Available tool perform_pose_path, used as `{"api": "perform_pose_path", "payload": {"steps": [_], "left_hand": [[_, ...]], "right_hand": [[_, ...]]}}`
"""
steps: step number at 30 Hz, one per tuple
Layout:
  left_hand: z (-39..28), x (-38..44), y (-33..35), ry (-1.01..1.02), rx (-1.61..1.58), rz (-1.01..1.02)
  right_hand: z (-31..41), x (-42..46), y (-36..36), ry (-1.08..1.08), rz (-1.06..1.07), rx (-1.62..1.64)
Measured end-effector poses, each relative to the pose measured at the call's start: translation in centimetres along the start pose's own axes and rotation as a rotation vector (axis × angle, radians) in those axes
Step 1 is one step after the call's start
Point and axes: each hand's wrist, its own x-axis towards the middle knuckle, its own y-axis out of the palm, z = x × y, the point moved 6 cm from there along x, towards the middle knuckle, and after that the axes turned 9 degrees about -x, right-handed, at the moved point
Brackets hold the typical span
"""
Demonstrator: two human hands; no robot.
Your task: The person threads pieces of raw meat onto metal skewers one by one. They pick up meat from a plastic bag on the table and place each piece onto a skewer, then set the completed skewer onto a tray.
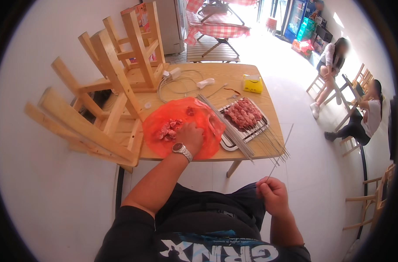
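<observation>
My left hand, with a metal watch at its wrist, reaches down onto a spread red plastic bag. Chunks of raw meat lie on the bag beside the fingers. The fingertips are hidden, so whether they pinch a piece cannot be told. My right hand, out past the table's front edge, grips a thin bare metal skewer pointing up and away. To the bag's right, loaded meat skewers are piled on a metal tray. A bundle of bare skewers lies across the tray's left side.
Upturned wooden stools crowd the left of the wooden table. A white cable, keys and a yellow tissue pack lie toward the back. Two people sit at the right wall.
</observation>
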Motion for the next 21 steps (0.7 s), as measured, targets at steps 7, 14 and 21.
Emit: {"api": "perform_pose_path", "payload": {"steps": [7, 14, 21], "left_hand": [[0.0, -0.4, -2.4, -0.013, -0.424, -0.112], [1.0, -6.2, -2.9, -0.605, -1.966, -0.108], [1.1, -8.7, -4.1, -0.738, -2.194, -0.053]], "right_hand": [[-4.7, -1.5, 5.4, 0.122, 0.188, -0.026], [-5.7, -0.8, 5.0, -0.072, 0.001, -0.452], [-4.6, -0.4, 5.9, -0.16, 0.055, -0.663]]}}
